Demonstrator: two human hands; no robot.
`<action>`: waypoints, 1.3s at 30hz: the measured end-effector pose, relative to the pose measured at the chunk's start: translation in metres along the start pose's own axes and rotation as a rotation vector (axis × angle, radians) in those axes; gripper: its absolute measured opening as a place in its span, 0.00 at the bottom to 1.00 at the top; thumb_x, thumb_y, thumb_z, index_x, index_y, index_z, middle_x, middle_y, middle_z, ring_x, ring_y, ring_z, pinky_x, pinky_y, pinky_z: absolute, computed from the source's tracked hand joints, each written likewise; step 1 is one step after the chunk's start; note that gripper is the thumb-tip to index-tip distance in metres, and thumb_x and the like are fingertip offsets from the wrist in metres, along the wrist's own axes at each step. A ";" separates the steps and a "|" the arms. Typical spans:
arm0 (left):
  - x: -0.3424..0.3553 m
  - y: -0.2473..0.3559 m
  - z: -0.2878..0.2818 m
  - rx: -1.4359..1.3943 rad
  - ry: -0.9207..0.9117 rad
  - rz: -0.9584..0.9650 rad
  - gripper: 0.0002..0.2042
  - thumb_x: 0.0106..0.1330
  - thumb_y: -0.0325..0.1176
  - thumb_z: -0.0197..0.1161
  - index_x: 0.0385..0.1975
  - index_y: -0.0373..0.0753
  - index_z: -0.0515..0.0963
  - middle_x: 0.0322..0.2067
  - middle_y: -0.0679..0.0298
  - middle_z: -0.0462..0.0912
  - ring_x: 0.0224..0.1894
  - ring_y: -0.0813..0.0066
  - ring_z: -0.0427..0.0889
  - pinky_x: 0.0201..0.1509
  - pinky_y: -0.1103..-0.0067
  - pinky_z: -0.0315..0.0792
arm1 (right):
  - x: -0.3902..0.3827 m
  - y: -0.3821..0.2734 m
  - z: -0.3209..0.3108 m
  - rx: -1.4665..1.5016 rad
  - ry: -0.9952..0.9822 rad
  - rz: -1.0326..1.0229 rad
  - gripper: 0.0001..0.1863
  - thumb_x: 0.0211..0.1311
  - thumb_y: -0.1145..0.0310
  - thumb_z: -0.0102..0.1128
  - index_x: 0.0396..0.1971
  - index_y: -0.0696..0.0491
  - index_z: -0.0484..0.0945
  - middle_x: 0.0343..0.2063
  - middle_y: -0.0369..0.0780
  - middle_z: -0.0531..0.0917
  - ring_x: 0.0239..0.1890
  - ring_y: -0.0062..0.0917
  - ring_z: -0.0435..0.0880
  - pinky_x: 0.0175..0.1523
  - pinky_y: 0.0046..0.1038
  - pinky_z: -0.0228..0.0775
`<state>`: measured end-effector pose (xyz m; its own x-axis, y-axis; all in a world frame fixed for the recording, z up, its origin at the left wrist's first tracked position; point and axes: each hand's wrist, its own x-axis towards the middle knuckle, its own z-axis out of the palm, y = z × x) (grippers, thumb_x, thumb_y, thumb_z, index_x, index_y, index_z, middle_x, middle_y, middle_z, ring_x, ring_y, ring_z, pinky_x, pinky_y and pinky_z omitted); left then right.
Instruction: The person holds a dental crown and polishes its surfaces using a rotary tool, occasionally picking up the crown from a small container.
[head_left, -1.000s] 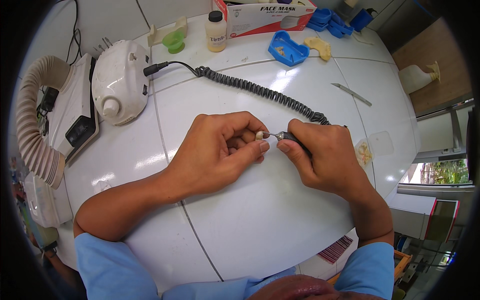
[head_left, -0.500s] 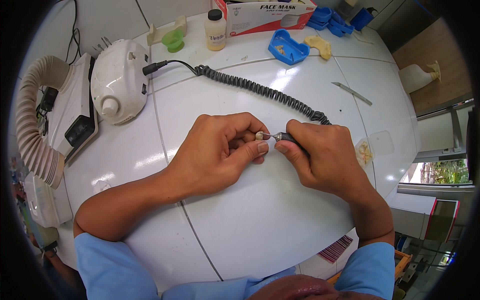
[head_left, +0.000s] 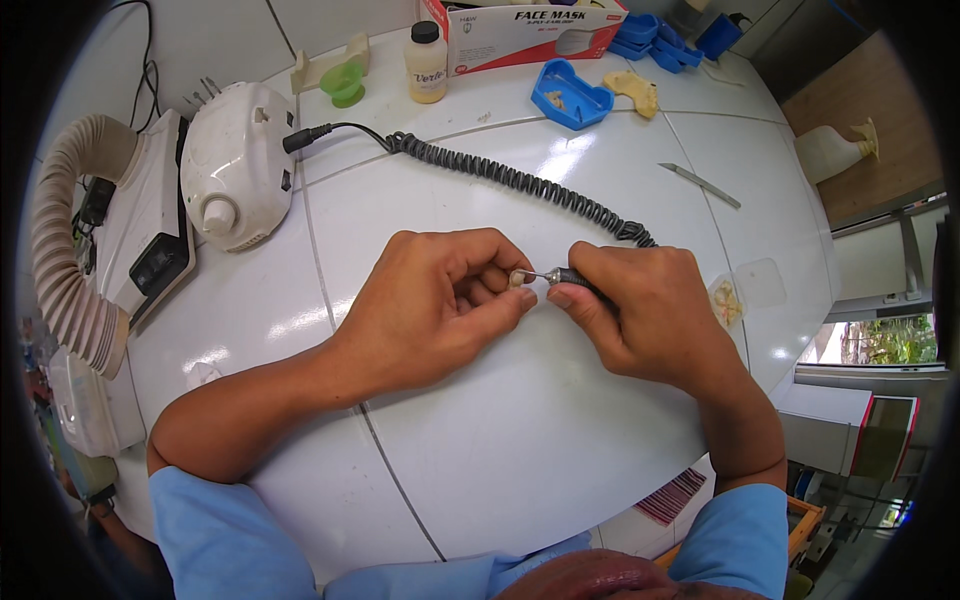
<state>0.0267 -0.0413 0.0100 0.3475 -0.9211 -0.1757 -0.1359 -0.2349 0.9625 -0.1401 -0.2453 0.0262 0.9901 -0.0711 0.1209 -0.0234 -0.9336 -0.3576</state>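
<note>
Between the thumb and fingers of my left hand (head_left: 440, 300) I pinch a small off-white tooth-like piece (head_left: 516, 279); the fingers hide part of it. My right hand (head_left: 640, 310) is closed around a dark rotary handpiece (head_left: 570, 277). Its thin metal bur points left and meets the piece or comes very close to it. A black coiled cord (head_left: 510, 178) leads from behind my right hand to a white control unit (head_left: 238, 165) at the left.
A ribbed suction hose (head_left: 80, 220) curves at the far left. Toward the back are a green cup (head_left: 343, 84), a black-capped bottle (head_left: 426, 65), a mask box (head_left: 530, 38), a blue tray (head_left: 570, 95) and a yellowish dental cast (head_left: 634, 92). A knife (head_left: 700, 186) lies at right, beyond a small clear container (head_left: 727, 303).
My left fingers have turned the small piece slightly, and its tip now sits a little lower and further left. The right hand with the handpiece has hardly moved.
</note>
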 end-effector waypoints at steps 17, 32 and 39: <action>0.000 -0.002 0.001 -0.018 0.019 0.005 0.09 0.79 0.28 0.74 0.50 0.30 0.88 0.35 0.68 0.92 0.37 0.87 0.86 0.42 0.84 0.78 | 0.000 -0.002 0.000 -0.022 -0.023 0.003 0.18 0.80 0.51 0.69 0.34 0.51 0.82 0.23 0.39 0.87 0.23 0.42 0.87 0.28 0.44 0.73; -0.001 -0.003 0.002 0.002 0.019 0.033 0.09 0.79 0.29 0.75 0.49 0.29 0.88 0.35 0.67 0.92 0.36 0.88 0.85 0.41 0.84 0.78 | 0.000 -0.002 0.000 -0.009 -0.013 -0.016 0.19 0.81 0.52 0.68 0.34 0.51 0.81 0.23 0.40 0.86 0.23 0.43 0.87 0.28 0.45 0.73; 0.000 -0.001 0.002 0.006 0.011 0.022 0.09 0.79 0.29 0.75 0.49 0.30 0.88 0.35 0.67 0.92 0.37 0.87 0.86 0.41 0.84 0.79 | 0.000 -0.002 -0.003 -0.019 -0.044 0.001 0.19 0.80 0.52 0.68 0.33 0.51 0.81 0.23 0.40 0.86 0.23 0.43 0.87 0.28 0.45 0.73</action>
<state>0.0253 -0.0416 0.0089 0.3545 -0.9226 -0.1522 -0.1494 -0.2165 0.9648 -0.1401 -0.2440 0.0299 0.9952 -0.0567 0.0801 -0.0262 -0.9401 -0.3399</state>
